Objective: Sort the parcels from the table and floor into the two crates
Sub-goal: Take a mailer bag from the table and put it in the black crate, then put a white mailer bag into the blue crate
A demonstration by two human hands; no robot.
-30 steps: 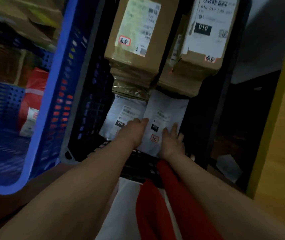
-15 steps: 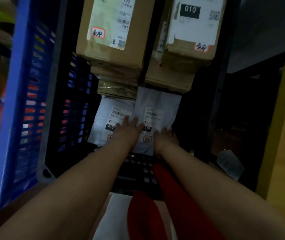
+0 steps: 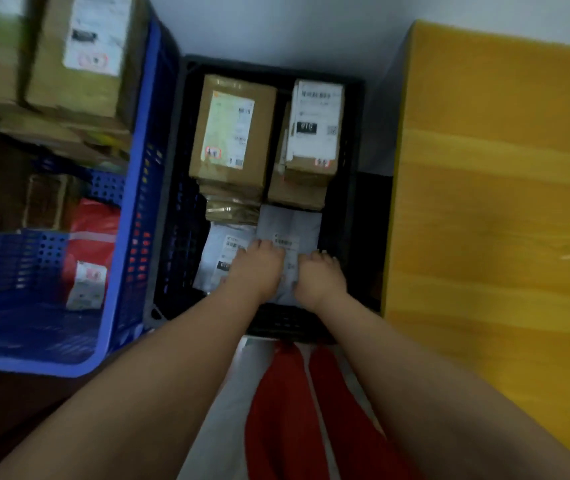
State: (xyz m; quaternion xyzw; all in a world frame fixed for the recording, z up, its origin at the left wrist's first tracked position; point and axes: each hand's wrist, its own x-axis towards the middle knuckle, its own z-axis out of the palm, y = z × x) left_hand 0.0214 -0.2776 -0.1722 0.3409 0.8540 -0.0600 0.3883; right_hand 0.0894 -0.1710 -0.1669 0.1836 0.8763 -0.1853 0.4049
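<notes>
The black crate stands in the middle, on the floor. At its far end are a brown cardboard box and a box with a white 010 label, both on other boxes. Two pale grey mailer bags lie side by side at the near end. My left hand and my right hand both press down on the right mailer, fingers pointing away from me. The left hand also overlaps the edge of the left mailer. The blue crate stands directly left of the black one.
Inside the blue crate lie a red parcel with a white label and cardboard boxes stacked at the far end. A yellow table stands close along the right of the black crate. Red and white fabric lies under my arms.
The view has pulled back and up, so both crates and the yellow table now show. Both hands have stayed on the right mailer, in almost the same place.
</notes>
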